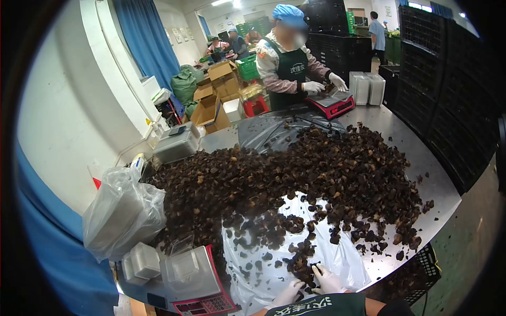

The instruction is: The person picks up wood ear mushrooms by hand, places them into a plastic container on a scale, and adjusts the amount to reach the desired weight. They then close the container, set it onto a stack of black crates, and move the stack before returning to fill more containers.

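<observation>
Table [421, 152] carries a wide heap of dark mushrooms [316, 174], spilling over a sheet [337, 258] toward me. I judge them light, dry, brittle: pinch each by the cap. Palms down, right hand [328, 280] touches loose pieces just ahead, left hand [288, 294] beside it; closed or not, I cannot tell.

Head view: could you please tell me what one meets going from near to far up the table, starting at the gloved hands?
The left hand and right hand together, then white plastic sheet, heap of dark pieces, black plastic sheet, red scale, aproned co-worker.
</observation>
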### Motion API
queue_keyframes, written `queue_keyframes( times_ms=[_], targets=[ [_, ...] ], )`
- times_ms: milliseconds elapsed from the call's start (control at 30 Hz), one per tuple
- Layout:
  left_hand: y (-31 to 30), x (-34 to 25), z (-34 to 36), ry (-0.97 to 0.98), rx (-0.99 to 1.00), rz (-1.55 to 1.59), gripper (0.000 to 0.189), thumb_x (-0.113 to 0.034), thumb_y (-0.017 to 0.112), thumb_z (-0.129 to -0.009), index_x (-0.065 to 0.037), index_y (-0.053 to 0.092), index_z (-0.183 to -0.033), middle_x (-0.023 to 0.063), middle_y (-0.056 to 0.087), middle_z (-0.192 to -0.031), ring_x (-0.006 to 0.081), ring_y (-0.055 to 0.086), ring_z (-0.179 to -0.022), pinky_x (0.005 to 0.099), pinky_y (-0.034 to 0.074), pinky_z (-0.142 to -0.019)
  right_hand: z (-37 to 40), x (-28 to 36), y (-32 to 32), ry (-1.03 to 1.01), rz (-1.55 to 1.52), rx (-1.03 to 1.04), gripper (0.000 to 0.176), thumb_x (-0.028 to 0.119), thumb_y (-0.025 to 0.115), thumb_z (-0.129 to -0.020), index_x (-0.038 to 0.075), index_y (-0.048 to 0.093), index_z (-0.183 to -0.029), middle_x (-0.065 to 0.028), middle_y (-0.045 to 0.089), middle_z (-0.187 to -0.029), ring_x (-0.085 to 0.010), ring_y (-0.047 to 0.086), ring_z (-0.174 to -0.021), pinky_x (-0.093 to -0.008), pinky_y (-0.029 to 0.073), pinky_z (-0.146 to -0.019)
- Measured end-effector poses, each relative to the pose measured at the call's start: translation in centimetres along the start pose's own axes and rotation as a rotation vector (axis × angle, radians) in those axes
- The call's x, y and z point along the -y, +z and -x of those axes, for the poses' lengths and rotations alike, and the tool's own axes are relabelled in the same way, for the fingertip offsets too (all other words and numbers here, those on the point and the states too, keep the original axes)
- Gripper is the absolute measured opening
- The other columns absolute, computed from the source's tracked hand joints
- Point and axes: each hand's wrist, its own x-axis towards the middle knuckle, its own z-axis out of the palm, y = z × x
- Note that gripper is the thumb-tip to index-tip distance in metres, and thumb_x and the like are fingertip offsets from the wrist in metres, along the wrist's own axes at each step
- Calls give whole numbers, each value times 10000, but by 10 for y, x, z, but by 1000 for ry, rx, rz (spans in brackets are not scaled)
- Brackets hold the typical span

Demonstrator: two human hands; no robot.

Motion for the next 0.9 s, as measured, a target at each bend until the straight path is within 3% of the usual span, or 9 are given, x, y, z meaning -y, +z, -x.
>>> queue_keyframes(
  times_ms=[133, 267, 333, 667, 900],
  targets=[
    [-1, 3, -5, -27, 125, -45, 632, -26, 633, -798, -44, 419, -1392, 242, 412, -1363, 408, 435, -1269, 388, 409, -1042, -6, -6, 3, -38, -6, -11, 938, 314, 813, -675, -12, 354, -1426, -290, 440, -1366, -406, 593, -1097, -430, 501, -916],
    [5, 12, -4, 83, 85, -98, 702, -20, 641, -776, -67, 396, -1432, 284, 363, -1415, 436, 403, -1304, 391, 400, -1057, -7, -7, 4, -22, -8, 12, 935, 311, 811, -674, -10, 356, -1426, -285, 444, -1362, -403, 591, -1100, -429, 498, -919],
    [-7, -8, -6, -23, 154, -111, 734, -27, 651, -766, -85, 388, -1449, 323, 314, -1446, 453, 379, -1328, 405, 394, -1063, -6, -6, 3, -11, -3, 24, 937, 312, 810, -673, -10, 355, -1426, -285, 442, -1365, -403, 587, -1109, -428, 497, -921],
    [5, 6, -6, -17, 174, -191, 740, -30, 667, -752, -139, 417, -1440, 326, 303, -1453, 467, 388, -1318, 435, 401, -1061, -6, -9, 11, -19, 5, -3, 936, 314, 807, -674, -7, 353, -1427, -284, 441, -1367, -416, 574, -1128, -437, 500, -924],
    [8, 8, -7, 10, 143, -187, 689, -67, 660, -766, -144, 442, -1416, 301, 379, -1380, 447, 441, -1263, 436, 418, -1035, -4, -10, 15, -27, 16, -36, 935, 329, 807, -676, 1, 356, -1427, -267, 445, -1367, -409, 564, -1141, -439, 503, -911]
  ],
)
